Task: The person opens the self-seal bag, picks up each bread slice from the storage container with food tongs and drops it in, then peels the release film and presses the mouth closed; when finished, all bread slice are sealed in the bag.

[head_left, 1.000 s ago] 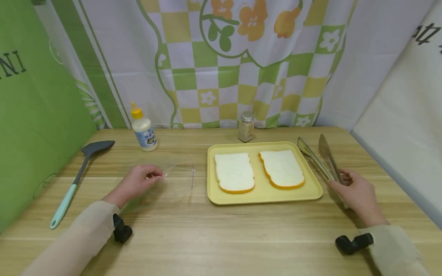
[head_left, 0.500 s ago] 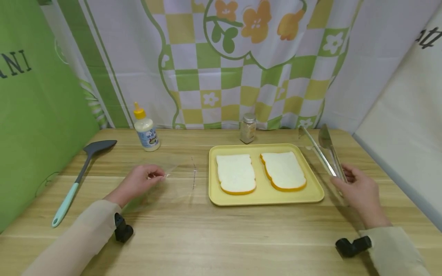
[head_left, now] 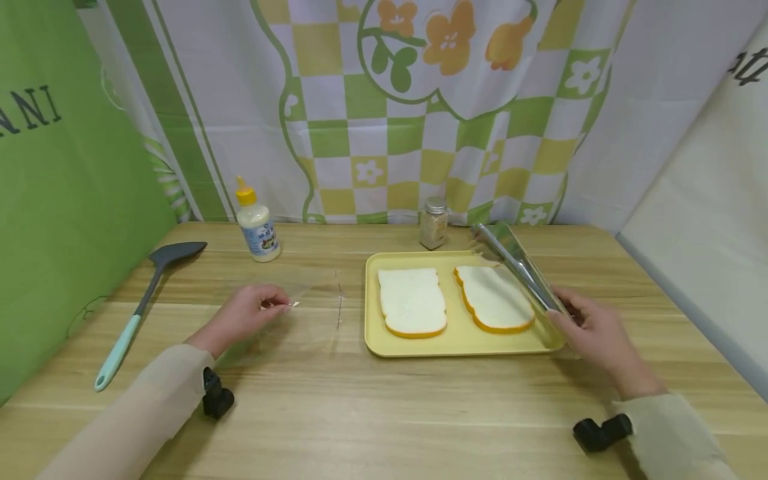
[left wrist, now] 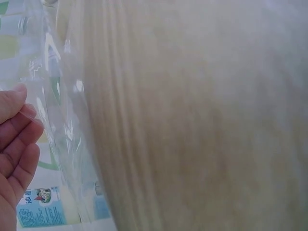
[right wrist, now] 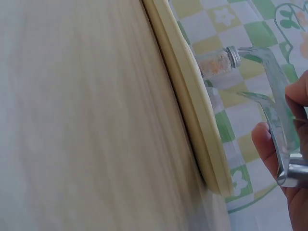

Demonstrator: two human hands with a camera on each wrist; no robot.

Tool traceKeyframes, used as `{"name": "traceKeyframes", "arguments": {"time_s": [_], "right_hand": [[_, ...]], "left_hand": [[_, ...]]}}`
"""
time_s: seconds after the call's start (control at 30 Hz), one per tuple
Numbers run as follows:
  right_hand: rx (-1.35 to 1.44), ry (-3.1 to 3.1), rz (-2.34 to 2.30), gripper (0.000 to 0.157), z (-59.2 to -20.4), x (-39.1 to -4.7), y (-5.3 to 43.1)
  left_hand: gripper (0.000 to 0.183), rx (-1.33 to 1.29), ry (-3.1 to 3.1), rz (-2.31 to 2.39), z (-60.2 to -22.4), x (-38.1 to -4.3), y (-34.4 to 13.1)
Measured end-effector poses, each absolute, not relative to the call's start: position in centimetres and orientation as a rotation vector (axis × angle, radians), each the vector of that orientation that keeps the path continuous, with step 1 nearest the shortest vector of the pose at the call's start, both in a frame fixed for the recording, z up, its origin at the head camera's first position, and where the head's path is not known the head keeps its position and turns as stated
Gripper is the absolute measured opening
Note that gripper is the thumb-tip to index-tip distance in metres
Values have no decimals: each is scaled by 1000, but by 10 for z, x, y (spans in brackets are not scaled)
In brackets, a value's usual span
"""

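My left hand pinches the edge of a clear plastic bag between thumb and fingers, low over the table at left of centre. In the left wrist view the film hangs in shiny folds beside the fingertips. My right hand grips metal tongs near their joined end, fingers on one arm and thumb on the other. The tongs slant over the right part of a yellow tray, their tips above its far rim. On the tray lie two white bread slices, the left slice and the right slice.
Behind the tray stands a small glass jar with a metal lid. A squeeze bottle with a yellow cap stands at the back left. A spatula with a mint handle lies along the left side. A patterned curtain hangs behind the table.
My right hand has lifted the tongs and swung them left from beside the tray to over it; their arms have drawn closer together. My left hand keeps pinching the plastic bag.
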State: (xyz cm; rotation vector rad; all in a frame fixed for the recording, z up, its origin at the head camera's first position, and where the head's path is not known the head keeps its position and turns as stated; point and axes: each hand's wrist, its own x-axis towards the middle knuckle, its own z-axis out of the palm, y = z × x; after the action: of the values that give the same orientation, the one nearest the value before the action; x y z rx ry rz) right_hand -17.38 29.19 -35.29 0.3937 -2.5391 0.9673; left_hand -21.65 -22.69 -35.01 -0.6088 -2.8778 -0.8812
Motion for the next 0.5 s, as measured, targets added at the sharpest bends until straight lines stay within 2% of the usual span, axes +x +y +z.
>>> {"name": "traceKeyframes", "arguments": {"time_s": [0.33,0.5], "right_hand": [[506,-2669,1141,35,-353,-173,271],[467,-2773,1152,38,-351,-176,258]], "left_hand": [[7,-617,-2891,-877,-350,-218,-227],[6,-624,-2888,-870,-351,-218,-228]]}}
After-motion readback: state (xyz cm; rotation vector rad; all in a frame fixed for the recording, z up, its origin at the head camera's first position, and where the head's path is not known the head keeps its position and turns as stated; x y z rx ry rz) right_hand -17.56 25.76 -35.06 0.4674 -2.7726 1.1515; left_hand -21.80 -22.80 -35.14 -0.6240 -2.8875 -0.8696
